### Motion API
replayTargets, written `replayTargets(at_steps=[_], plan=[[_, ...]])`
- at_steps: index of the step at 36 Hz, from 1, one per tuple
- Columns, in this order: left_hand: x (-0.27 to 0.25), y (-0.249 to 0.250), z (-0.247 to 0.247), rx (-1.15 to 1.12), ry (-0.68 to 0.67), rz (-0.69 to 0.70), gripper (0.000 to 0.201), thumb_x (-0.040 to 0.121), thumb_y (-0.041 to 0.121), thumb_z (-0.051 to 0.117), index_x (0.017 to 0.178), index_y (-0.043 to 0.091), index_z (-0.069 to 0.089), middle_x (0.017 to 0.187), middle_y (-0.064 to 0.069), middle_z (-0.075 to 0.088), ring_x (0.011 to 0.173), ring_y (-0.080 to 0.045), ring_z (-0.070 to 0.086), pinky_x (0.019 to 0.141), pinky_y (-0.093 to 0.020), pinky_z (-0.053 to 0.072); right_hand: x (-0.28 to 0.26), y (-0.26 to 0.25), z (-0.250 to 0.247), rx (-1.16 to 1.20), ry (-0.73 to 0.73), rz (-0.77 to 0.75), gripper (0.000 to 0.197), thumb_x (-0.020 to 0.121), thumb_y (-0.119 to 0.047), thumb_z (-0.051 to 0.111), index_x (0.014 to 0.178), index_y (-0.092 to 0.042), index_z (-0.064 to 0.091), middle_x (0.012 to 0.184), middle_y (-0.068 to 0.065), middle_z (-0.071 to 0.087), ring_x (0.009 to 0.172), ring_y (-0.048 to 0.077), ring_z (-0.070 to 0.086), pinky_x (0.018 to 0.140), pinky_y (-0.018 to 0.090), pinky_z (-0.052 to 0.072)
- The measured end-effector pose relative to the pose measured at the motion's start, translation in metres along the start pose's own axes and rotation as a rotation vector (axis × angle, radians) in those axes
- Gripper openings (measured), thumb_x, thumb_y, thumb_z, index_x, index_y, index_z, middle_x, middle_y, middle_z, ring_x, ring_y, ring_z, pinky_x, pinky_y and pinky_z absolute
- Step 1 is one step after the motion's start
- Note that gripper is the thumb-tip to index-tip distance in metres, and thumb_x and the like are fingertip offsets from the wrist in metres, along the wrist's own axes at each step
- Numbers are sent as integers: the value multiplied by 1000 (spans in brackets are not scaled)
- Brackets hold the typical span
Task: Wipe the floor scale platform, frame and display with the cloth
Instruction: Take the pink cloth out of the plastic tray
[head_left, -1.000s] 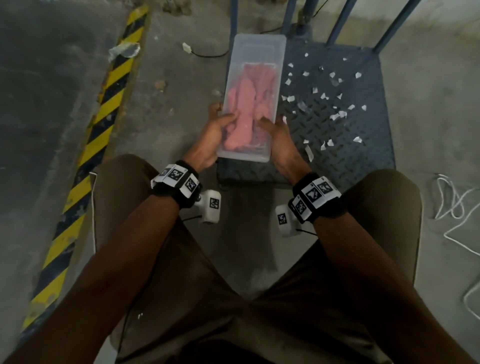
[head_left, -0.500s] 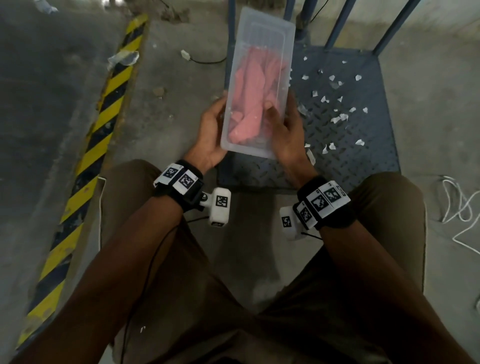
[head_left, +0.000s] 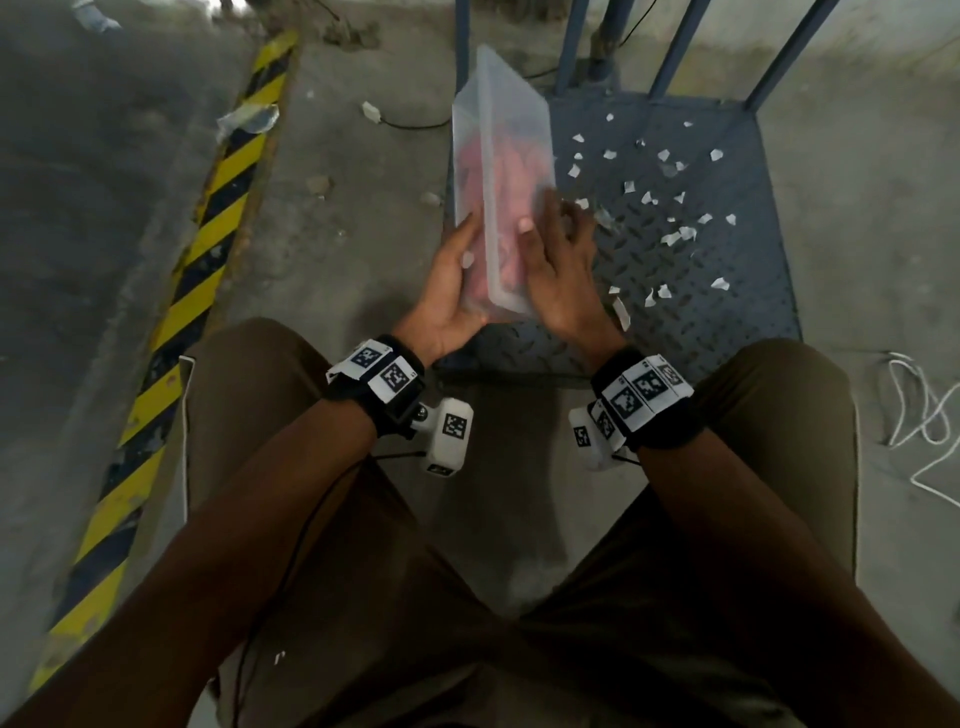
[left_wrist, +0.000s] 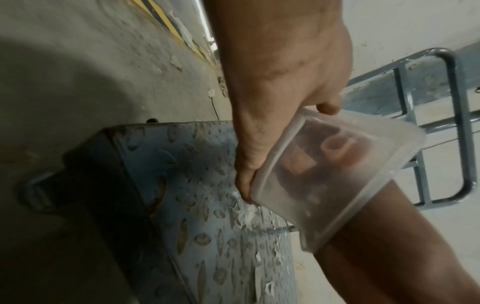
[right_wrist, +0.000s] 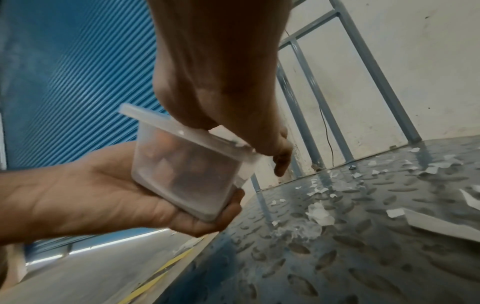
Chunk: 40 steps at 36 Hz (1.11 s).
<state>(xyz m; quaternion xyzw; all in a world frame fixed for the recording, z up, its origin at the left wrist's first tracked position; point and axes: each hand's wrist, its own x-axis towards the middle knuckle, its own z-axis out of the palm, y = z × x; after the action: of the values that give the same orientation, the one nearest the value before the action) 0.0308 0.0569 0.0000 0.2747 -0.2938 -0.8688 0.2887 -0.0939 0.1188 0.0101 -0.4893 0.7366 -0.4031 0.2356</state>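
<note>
A clear lidded plastic container (head_left: 498, 156) with a pink cloth (head_left: 511, 171) inside is held tipped on its long edge above the near left corner of the blue checker-plate scale platform (head_left: 701, 291). My left hand (head_left: 447, 291) cradles its underside, fingers curled round it (left_wrist: 272, 92). My right hand (head_left: 558, 270) grips the lid side, thumb on the face and fingers on the rim (right_wrist: 221, 82). Several white paper scraps (head_left: 675, 236) litter the platform. The blue tube frame (head_left: 670, 47) rises at the back. The display is out of view.
A yellow-and-black floor stripe (head_left: 208, 249) runs along the left. A black cable with a white plug (head_left: 371, 111) lies beside the platform. Loose white cord (head_left: 919, 415) is on the floor at right. My knees flank the platform's near edge.
The container has come up off the platform and rolled from flat, lid up, onto its long edge. Both hands turned with it, the left now underneath.
</note>
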Motion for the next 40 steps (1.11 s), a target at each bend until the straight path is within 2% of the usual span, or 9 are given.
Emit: replayTargets(at_steps=[5,9,14,19,25,29,33,37,40], plan=[[1,3,-3,28,169,71,76,92,46,69,151,11,39,150,-28,44,135,-49,46,105,-68,41,11,-6,9,124,-148,12,76,96,-73,37,144,-14,46,137,11,53,123,23,58,96,42,56],[1,4,-10,27,207,119,71,91,34,71,150,12,37,146,-29,47,126,-47,55,98,-63,50,4,-14,1,336,-306,26,23,105,-39,49,108,-19,61,93,-17,72,86,1,69,78,24,56],[-1,6,-13,98,213,142,68,91,32,69,148,14,37,140,-25,56,117,-40,63,87,-51,57,4,-17,-5,365,-460,102,68,84,-55,71,142,-26,49,130,-1,66,117,22,66,102,52,51],[-4,11,-15,266,171,122,61,98,42,60,149,13,42,134,-19,63,119,-37,64,94,-53,54,4,-23,-11,359,-478,147,72,81,-50,74,144,-30,47,128,-6,68,115,19,67,98,52,53],[-5,17,-16,335,166,128,48,104,41,50,146,17,46,130,-13,67,117,-32,67,97,-52,55,6,-26,-17,392,-489,104,47,91,-23,70,136,-18,56,118,1,72,106,21,71,78,31,53],[-8,19,-11,339,153,147,49,104,40,50,148,18,43,132,-13,66,120,-31,65,102,-57,51,4,-26,-22,418,-458,87,43,91,-16,70,132,-14,59,119,4,72,107,22,71,90,43,58],[-11,18,-6,344,153,158,47,103,40,52,145,19,45,132,-13,66,120,-31,65,104,-59,49,2,-27,-25,400,-462,81,47,89,-22,72,133,-17,59,118,2,73,105,22,72,77,38,56],[-11,20,-3,349,130,154,37,105,39,49,137,20,52,131,-13,67,121,-30,65,107,-58,47,0,-30,-30,425,-430,66,47,89,-16,71,134,-16,59,118,2,73,103,18,72,67,16,53],[-13,19,-2,353,107,158,48,103,39,52,145,16,46,134,-15,64,123,-32,63,106,-59,46,-1,-29,-32,438,-420,60,46,88,-14,72,132,-16,61,118,-1,73,103,15,72,67,12,51]])
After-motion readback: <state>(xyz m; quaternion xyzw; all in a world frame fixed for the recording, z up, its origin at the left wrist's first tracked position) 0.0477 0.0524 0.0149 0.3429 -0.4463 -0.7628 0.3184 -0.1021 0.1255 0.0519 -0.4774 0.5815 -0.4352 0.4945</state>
